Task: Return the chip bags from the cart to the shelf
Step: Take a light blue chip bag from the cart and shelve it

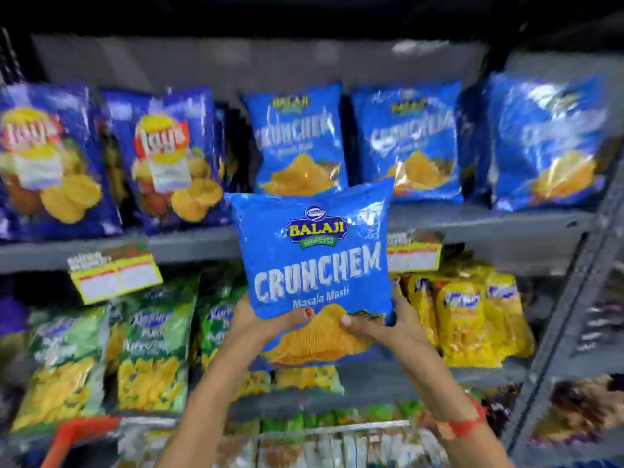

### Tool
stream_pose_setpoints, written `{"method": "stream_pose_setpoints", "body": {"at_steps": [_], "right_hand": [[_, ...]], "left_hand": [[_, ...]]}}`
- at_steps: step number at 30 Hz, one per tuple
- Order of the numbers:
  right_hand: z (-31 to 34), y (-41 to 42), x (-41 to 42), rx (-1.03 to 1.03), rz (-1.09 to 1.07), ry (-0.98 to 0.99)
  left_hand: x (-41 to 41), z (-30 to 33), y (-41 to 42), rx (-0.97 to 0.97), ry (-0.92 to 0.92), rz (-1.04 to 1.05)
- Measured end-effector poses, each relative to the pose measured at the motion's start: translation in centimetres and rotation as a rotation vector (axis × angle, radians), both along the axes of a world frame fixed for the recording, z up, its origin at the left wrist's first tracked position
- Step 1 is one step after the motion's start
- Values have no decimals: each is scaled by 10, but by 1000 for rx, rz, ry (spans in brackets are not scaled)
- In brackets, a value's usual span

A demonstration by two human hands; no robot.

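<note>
Your left hand (270, 320) and right hand (374, 324) clasp the blue Balaji Crunchem bag (314, 265) mid-frame, before the grey shelf (189, 246), cart (324, 440) seemingly bottom centre.

Both arms reach up and forward. The left hand (261, 319) and right hand (378, 324) squeeze shut, thumbs facing in.

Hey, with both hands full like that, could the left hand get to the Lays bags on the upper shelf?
Probably not right now. The left hand is clamped on the bottom of the Crunchem bag, sharing it with the right hand. The Lays bags stand unblocked up and left, so letting go would likely free the way.
</note>
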State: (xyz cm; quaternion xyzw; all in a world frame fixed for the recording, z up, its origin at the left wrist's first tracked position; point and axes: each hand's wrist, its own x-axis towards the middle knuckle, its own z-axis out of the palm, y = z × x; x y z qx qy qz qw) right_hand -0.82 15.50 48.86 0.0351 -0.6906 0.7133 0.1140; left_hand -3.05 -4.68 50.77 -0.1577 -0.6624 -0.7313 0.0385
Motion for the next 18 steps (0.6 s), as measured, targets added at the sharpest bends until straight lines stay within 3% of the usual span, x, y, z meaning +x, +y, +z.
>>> {"method": "stream_pose_setpoints", "body": {"at_steps": [10,18], "right_hand": [[113,14,-48,-40,-68,260],[138,-5,-108,-24,-133,234]], "left_hand": [[-43,127,12,-32,244,-81],[-108,153,10,-61,158,143]]}}
